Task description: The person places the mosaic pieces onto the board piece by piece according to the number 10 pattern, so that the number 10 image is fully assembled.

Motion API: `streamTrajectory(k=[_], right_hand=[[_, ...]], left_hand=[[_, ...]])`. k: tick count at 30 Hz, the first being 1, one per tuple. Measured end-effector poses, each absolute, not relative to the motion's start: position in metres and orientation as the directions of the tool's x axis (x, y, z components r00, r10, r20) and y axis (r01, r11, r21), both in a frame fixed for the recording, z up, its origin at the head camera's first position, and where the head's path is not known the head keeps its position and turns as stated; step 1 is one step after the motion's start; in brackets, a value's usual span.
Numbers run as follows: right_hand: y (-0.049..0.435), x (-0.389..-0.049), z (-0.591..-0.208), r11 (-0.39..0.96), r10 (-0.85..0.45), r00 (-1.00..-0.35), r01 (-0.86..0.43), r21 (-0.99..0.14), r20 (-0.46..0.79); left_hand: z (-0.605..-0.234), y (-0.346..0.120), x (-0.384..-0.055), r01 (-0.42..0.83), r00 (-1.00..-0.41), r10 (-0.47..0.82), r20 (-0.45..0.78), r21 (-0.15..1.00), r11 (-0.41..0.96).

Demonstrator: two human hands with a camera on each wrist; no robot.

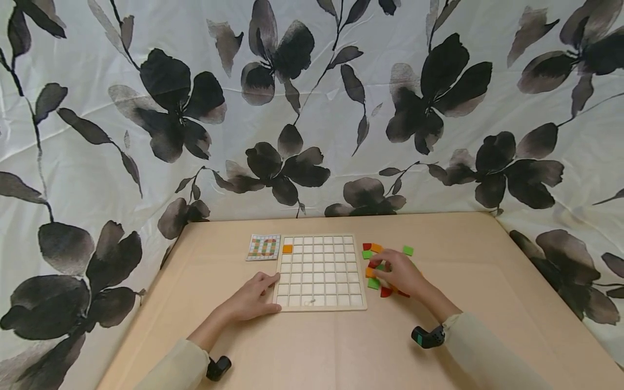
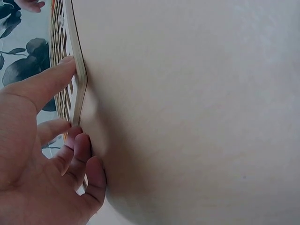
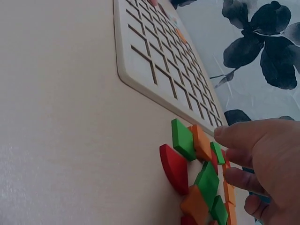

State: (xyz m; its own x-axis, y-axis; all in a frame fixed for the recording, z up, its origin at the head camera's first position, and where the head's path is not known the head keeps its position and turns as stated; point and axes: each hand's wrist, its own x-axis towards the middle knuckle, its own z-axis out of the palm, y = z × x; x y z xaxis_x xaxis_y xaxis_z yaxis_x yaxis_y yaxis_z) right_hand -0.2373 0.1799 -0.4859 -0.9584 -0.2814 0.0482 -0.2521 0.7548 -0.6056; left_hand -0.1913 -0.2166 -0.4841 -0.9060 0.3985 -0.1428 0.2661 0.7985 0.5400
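Observation:
A pale wooden grid board (image 1: 319,273) lies on the table, an orange tile (image 1: 287,249) in its top-left square. At the board's left edge is my left hand (image 1: 251,297); its thumb and fingertips touch the rim, as the left wrist view also shows. My right hand (image 1: 397,271) is over a loose pile beside the board's right edge, thumb and index finger apart. That pile has green tiles (image 3: 183,139), orange tiles (image 3: 194,205) and red quarter-round pieces (image 3: 174,168). I see no piece held in the right hand, though its palm side is partly hidden.
Against the board's upper left lies a small card (image 1: 264,247) printed with a coloured grid pattern. One green tile (image 1: 408,250) sits apart, behind the right hand. A white cloth with dark flowers (image 1: 283,162) hangs behind the table (image 1: 312,346).

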Motion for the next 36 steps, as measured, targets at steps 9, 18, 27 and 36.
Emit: streamTrajectory(k=[9,18,27,36], right_hand=[[0.183,-0.235,-0.493,0.774,-0.279,-0.96,-0.239,-0.586,0.023],[0.181,-0.234,-0.498,0.772,-0.284,-0.958,-0.251,-0.585,0.036],[0.178,-0.236,-0.498,0.787,-0.273,-0.961,-0.24,-0.568,0.028],[0.172,-0.238,-0.499,0.805,-0.263,-0.964,-0.234,-0.545,0.025]], left_hand=[[-0.487,-0.217,-0.19,0.276,-0.904,0.406,-0.131,0.545,0.792],[-0.488,-0.217,-0.19,0.261,-0.908,0.395,-0.143,0.544,0.797],[-0.485,-0.215,-0.189,0.25,-0.911,0.386,-0.145,0.549,0.797],[-0.483,-0.217,-0.186,0.257,-0.912,0.386,-0.138,0.542,0.8]])
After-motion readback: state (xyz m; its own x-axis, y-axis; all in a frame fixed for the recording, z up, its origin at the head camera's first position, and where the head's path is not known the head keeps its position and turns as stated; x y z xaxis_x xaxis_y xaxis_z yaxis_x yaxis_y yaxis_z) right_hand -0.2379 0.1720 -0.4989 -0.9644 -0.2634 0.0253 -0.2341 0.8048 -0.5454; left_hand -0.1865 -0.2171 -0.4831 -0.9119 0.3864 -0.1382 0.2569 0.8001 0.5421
